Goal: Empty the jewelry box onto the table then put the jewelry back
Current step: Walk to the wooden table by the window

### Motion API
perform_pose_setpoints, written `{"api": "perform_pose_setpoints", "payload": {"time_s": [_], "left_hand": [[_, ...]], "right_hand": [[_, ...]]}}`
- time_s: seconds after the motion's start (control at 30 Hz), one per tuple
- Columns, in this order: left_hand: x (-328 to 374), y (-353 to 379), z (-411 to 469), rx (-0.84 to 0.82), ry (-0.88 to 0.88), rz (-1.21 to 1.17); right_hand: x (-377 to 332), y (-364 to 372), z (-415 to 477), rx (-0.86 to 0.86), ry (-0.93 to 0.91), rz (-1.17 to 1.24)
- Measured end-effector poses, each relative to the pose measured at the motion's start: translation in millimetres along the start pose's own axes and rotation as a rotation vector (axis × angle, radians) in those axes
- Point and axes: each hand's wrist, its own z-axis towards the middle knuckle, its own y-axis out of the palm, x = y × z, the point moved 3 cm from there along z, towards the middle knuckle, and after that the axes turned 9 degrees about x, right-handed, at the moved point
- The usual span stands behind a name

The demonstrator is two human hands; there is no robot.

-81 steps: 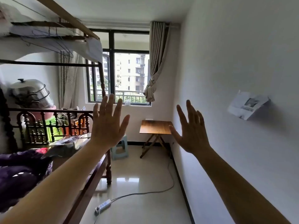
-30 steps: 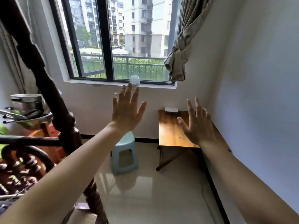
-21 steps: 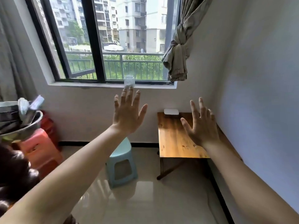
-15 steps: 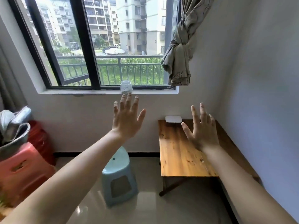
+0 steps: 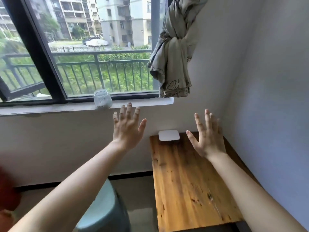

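A small white jewelry box (image 5: 168, 135) with rounded corners lies shut at the far edge of a wooden table (image 5: 189, 186), against the wall. My left hand (image 5: 127, 128) is raised in the air left of the table, fingers spread, holding nothing. My right hand (image 5: 206, 136) hovers above the table's far right part, just right of the box, fingers apart and empty. No jewelry shows on the table.
A glass jar (image 5: 102, 99) stands on the window sill (image 5: 142, 103). A knotted curtain (image 5: 172, 56) hangs above the table. A pale blue stool (image 5: 103, 211) stands left of the table, a red stool (image 5: 6, 198) at the left edge. The wall (image 5: 267, 97) borders the table's right.
The view has moved from beside the bed across the room up to the table, which now fills the lower right. Both hands stay raised and spread, empty.
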Motion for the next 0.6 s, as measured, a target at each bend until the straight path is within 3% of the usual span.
{"api": "perform_pose_setpoints", "payload": {"time_s": [0.17,0.37,0.6], "left_hand": [[11,119,80,-0.075,0.144,-0.061],[48,260,161,-0.274,0.34,-0.174],[101,332,201,-0.41,0.503,-0.289]], "right_hand": [[46,73,45,-0.03,0.135,-0.124],[91,141,81,-0.124,0.35,-0.288],[124,152,83,-0.152,0.592,-0.386]]}}
